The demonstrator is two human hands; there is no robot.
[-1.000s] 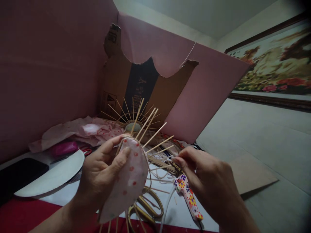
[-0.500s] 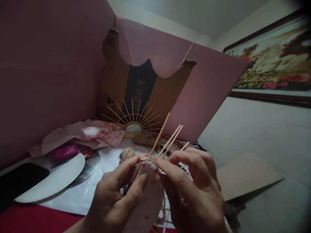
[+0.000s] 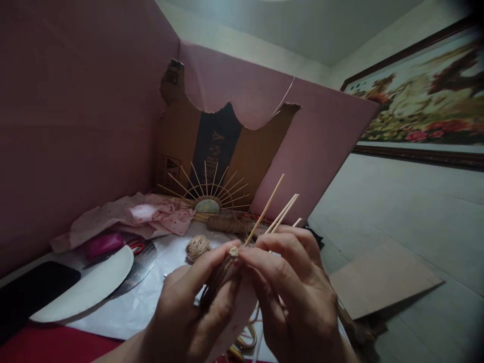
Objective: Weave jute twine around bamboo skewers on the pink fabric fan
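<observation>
A fabric-covered craft piece (image 3: pixel 244 307), pale with red dots, is held between my two hands, tilted partly edge-on. Brown twine (image 3: pixel 234 251) runs along its rim, and several thin wooden sticks (image 3: pixel 269 204) fan up from behind it. My left hand (image 3: pixel 192 297) grips the near left side, thumb on the fabric and index finger at the twine. Opposite it, my right hand (image 3: pixel 295 282) presses its fingertips to the rim beside the twine; its other fingers are curled near the sticks. The far face of the piece is hidden.
Behind my hands sit a twine ball (image 3: pixel 198 248) and a half-sun stick ornament (image 3: pixel 207 204) before torn cardboard (image 3: pixel 177 136). Dotted cloth (image 3: pixel 128 217), a white half disc (image 3: pixel 86 290) and a dark phone-like slab (image 3: pixel 41 282) lie left. Gold-coloured loops (image 3: pixel 247 343) show below.
The craft piece has turned more edge-on, and its sticks have swung to the right. My right fingertips have shifted slightly left along the rim. The camera view has tipped up a little.
</observation>
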